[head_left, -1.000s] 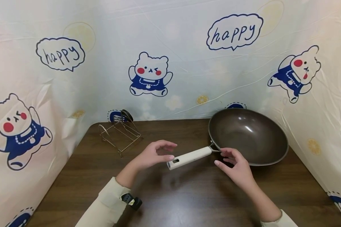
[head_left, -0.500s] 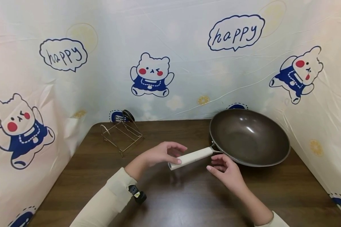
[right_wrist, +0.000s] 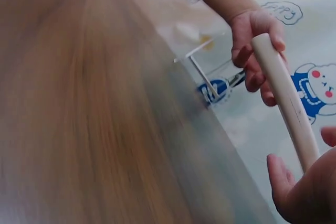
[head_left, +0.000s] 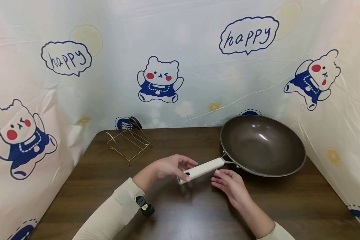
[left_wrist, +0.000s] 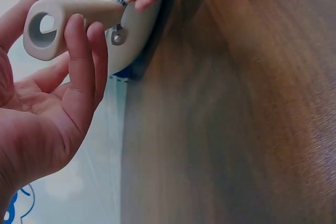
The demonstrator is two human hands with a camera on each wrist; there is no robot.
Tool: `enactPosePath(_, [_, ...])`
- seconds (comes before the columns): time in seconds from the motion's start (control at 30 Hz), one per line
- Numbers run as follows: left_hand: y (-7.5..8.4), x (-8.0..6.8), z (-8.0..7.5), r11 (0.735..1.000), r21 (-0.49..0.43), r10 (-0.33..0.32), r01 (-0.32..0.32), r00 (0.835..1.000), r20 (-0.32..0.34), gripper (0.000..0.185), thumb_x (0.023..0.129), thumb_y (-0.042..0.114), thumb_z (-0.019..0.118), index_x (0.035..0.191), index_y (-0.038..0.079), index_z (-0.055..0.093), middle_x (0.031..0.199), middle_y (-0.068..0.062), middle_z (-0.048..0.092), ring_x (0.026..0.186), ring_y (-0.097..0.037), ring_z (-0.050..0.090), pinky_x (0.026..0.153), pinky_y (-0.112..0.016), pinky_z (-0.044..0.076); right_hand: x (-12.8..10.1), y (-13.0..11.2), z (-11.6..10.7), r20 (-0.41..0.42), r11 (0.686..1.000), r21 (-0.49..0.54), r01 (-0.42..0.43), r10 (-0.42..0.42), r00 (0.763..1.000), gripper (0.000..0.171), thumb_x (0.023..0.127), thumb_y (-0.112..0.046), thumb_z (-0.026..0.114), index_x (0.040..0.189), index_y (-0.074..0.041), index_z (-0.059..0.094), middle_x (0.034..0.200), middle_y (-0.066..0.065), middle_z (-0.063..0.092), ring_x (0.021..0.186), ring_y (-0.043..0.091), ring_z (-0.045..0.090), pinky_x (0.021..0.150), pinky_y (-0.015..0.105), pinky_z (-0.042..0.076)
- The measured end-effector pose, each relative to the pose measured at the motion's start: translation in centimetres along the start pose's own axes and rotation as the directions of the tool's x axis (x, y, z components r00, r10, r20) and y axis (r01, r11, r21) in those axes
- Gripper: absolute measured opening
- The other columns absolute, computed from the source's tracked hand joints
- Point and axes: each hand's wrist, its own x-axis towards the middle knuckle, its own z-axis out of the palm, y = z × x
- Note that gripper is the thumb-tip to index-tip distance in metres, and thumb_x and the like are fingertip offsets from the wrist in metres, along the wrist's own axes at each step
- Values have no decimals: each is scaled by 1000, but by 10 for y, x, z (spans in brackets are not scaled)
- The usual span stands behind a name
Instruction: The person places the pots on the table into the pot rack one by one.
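Left hand [head_left: 171, 166] has fingers [left_wrist: 84, 51] curled round the end of the wok's [head_left: 262, 145] white handle [head_left: 202, 169]; right hand [head_left: 228, 183] loose under mid-handle, holding nothing. Wok sits on desk [head_left: 198, 206], right rear. Risk: end-only grip, heavy bowl could tip or twist (judgement). Wire rack [head_left: 127, 141] rear-left, well apart; backdrop sheet [head_left: 333, 126] close behind rim.

Wok [head_left: 262, 145] on the table [head_left: 180, 206], at its far right, handle [head_left: 201, 169] pointing toward the near left. Rack [head_left: 127, 141] at the far left corner, well apart from the wok. Left hand [head_left: 169, 166] at the handle's end, right hand [head_left: 228, 185] just before its middle.
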Motion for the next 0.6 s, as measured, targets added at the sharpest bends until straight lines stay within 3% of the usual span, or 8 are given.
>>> enactPosePath(0.1, [-5,2,3,999,-38,-30,31,999,42,59,80,-1,74,135,-1,52,114,-9,61,94,-21,61,65,-37,56,4,8,4,30,977,210,-47,42,999,23,98,-4,54,118,4,45,107,14,62,100,31,65,90,46,52])
enactPosePath(0.23, [-14,2,8,993,-100,-50,59,994,95,58,81,1,73,134,-4,49,112,-11,59,89,-25,64,63,-37,57,9,17,10,74,929,365,-57,32,997,18,100,-1,46,118,-4,48,105,10,63,99,28,65,89,47,52])
enactPosePath(0.37, [-24,2,13,986,-141,-72,89,990,120,54,84,-3,69,133,-5,47,111,-11,61,84,-25,66,61,-35,57,10,19,12,81,917,393,-65,37,996,29,101,0,43,129,-7,43,115,12,62,100,27,65,87,46,53])
enactPosePath(0.47, [-31,2,19,982,-163,-72,93,988,134,52,84,-7,67,132,-3,45,106,-11,63,80,-23,67,59,-34,57,9,20,11,76,926,371,-71,46,996,41,100,3,44,138,-7,33,124,14,59,103,26,64,85,46,54])
enactPosePath(0.6, [-37,2,28,980,-181,-48,76,987,155,51,83,-10,65,127,2,44,98,-10,63,76,-22,66,57,-33,56,6,22,8,64,942,330,-66,48,997,46,98,7,44,139,-6,29,121,14,59,97,22,65,79,42,56])
